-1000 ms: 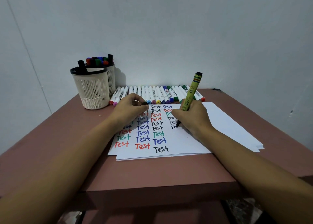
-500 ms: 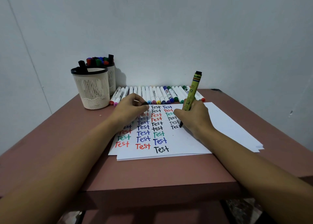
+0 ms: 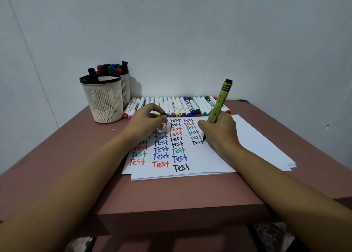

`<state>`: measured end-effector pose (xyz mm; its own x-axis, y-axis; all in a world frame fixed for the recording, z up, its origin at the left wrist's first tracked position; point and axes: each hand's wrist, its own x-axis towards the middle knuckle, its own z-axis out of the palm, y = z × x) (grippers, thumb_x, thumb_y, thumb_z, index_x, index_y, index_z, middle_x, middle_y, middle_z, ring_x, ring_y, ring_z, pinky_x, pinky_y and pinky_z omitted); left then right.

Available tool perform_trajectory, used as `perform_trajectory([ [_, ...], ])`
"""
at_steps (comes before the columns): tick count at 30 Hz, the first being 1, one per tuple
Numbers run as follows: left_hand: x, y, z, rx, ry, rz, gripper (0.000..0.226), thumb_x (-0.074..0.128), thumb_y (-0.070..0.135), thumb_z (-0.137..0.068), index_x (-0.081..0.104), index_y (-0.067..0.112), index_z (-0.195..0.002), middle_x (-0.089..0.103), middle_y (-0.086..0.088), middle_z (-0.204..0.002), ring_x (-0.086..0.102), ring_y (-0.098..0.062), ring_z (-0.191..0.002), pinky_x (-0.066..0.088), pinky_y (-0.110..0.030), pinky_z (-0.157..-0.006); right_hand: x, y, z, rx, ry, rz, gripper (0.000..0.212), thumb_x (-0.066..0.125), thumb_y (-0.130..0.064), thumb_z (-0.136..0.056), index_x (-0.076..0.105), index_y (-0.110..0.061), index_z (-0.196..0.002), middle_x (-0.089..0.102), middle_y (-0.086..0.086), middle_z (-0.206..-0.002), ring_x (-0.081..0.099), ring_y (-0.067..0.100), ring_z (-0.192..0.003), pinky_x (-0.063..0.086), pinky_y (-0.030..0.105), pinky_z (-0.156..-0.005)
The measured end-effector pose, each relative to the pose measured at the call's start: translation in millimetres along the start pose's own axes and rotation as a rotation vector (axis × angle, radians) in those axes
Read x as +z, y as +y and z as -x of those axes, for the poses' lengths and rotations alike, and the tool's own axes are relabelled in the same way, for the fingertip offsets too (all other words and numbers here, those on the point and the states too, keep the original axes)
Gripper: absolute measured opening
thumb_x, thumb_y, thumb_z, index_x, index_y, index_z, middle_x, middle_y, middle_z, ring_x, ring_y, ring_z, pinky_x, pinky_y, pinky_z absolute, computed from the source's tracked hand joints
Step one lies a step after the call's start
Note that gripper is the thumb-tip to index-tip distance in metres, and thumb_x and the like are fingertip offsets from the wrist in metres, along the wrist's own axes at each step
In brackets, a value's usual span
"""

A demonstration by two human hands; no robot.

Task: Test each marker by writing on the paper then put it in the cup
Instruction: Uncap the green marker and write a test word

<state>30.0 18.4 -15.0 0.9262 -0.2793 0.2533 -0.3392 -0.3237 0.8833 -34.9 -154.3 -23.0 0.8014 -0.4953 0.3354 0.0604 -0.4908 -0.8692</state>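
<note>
Green marker (image 3: 219,101) in right hand (image 3: 222,132)

Brownish-pink table (image 3: 171,194), flat top. Paper stack (image 3: 257,147) sits centre-right, sheets slightly fanned, top sheet w/ cols of "Test" in red/blue/green/black. Row of capped markers (image 3: 179,107) lies along the back edge just behind the paper; back left, front cup (image 3: 103,101) overlaps rear cup (image 3: 125,87), both hold markers.
</note>
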Motion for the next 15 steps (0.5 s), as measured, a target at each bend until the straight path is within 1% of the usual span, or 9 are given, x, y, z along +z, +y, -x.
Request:
perform_trajectory([
  [2,0.3,2.9,1.7,0.029,0.004,0.019,0.004,0.058,0.017,-0.091,0.057,0.020,-0.092,0.071,-0.004,-0.089,0.062,-0.017,-0.073,0.052,-0.033,-0.074,0.3,2.1,-2.4,0.021,0.029,-0.135,0.033,0.059,-0.008,-0.081,0.035,-0.015,-0.061,0.037,0.000,-0.056,0.037,0.015,-0.053,0.033,0.025,-0.050],
  [4,1.0,5.1,3.0,0.057,0.001,0.024,0.004,0.056,0.018,-0.092,0.057,0.022,-0.094,0.071,-0.003,-0.088,0.062,-0.013,-0.069,0.052,-0.031,-0.072,-0.6,2.0,-4.4,0.036,0.038,-0.299,0.028,0.063,-0.011,-0.084,0.042,-0.015,-0.065,0.042,0.000,-0.057,0.041,0.017,-0.053,0.038,0.028,-0.053],
  [6,1.8,6.4,3.8,0.071,-0.006,0.019,0.004,0.057,0.018,-0.092,0.058,0.021,-0.095,0.070,-0.002,-0.085,0.061,-0.011,-0.066,0.051,-0.029,-0.069,-1.6,0.2,-4.8,0.038,0.003,-0.423,0.027,0.068,-0.018,-0.086,0.048,-0.016,-0.069,0.042,0.000,-0.055,0.040,0.014,-0.050,0.036,0.025,-0.050],
  [8,2.4,6.4,3.7,0.072,-0.019,0.002,0.008,0.060,0.017,-0.090,0.059,0.019,-0.097,0.070,-0.001,-0.085,0.061,-0.010,-0.067,0.051,-0.027,-0.069,-3.0,-4.0,-5.4,0.059,-0.051,-0.500,0.027,0.070,-0.024,-0.086,0.050,-0.015,-0.070,0.044,0.000,-0.053,0.040,0.013,-0.048,0.034,0.023,-0.046],
  [10,3.0,6.2,4.0,0.075,-0.049,-0.003,0.011,0.063,0.015,-0.088,0.061,0.015,-0.100,0.069,0.000,-0.084,0.061,-0.008,-0.069,0.052,-0.024,-0.068,-4.1,-8.3,-5.2,0.101,-0.090,-0.569,0.029,0.070,-0.027,-0.085,0.050,-0.015,-0.069,0.046,-0.002,-0.051,0.043,0.012,-0.048,0.036,0.024,-0.047],
  [12,3.6,7.2,5.3,0.086,-0.084,0.007,0.014,0.063,0.012,-0.087,0.063,0.012,-0.101,0.069,0.002,-0.085,0.062,-0.004,-0.070,0.052,-0.017,-0.064,-5.8,-12.2,-5.1,0.153,-0.127,-0.710,0.029,0.063,-0.024,-0.091,0.051,-0.013,-0.067,0.048,-0.002,-0.055,0.044,0.012,-0.049,0.038,0.023,-0.049],
  [14,4.6,8.6,7.3,0.096,-0.111,0.008,0.017,0.063,0.010,-0.087,0.062,0.011,-0.104,0.068,0.003,-0.088,0.062,-0.003,-0.074,0.051,-0.012,-0.063,-7.8,-15.6,-5.0,0.204,-0.166,-0.851,0.027,0.053,-0.014,-0.093,0.053,-0.008,-0.067,0.048,0.003,-0.060,0.045,0.014,-0.049,0.039,0.023,-0.048],
  [15,5.2,9.0,8.3,0.102,-0.121,0.011,0.018,0.063,0.009,-0.087,0.062,0.010,-0.105,0.068,0.003,-0.089,0.062,-0.004,-0.076,0.051,-0.011,-0.062,-8.1,-16.9,-4.4,0.207,-0.185,-0.872,0.024,0.050,-0.009,-0.092,0.054,-0.006,-0.068,0.048,0.005,-0.062,0.046,0.014,-0.050,0.041,0.022,-0.047],
])
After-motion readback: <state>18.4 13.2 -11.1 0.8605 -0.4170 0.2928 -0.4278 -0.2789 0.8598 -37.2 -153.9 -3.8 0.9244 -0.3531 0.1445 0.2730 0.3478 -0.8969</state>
